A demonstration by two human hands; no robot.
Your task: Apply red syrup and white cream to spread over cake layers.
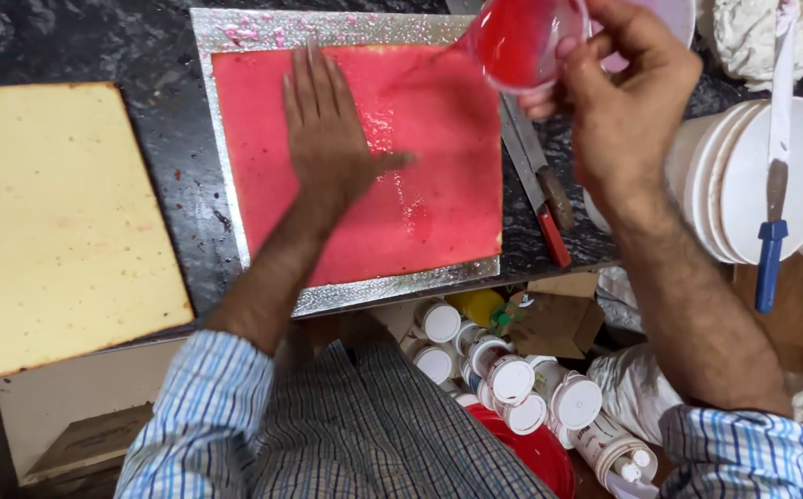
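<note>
1. The pink cake sheet lies on a silver board on the dark counter. The board's near edge sits right at the counter's front edge, so there is little room on that side. A bare strip of counter separates it from the pale yellow cake sheet to the left.
2. To the right, two knives lie just beside the board, and a stack of white plates with a blue-handled spatula across it stands beyond them.
3. The pink sheet is flat and square-cornered, with a wet, shiny streak down its middle and pink specks on the board's far edge.
4. The left hand rests flat on the sheet, fingers together and straight, holding nothing.
5. The right hand has its fingers clamped on a small clear cup of red liquid, tilted over the sheet's far right corner.
6. The cup's top is cut off by the frame. White-capped bottles crowd below the counter, partly hidden.
</note>
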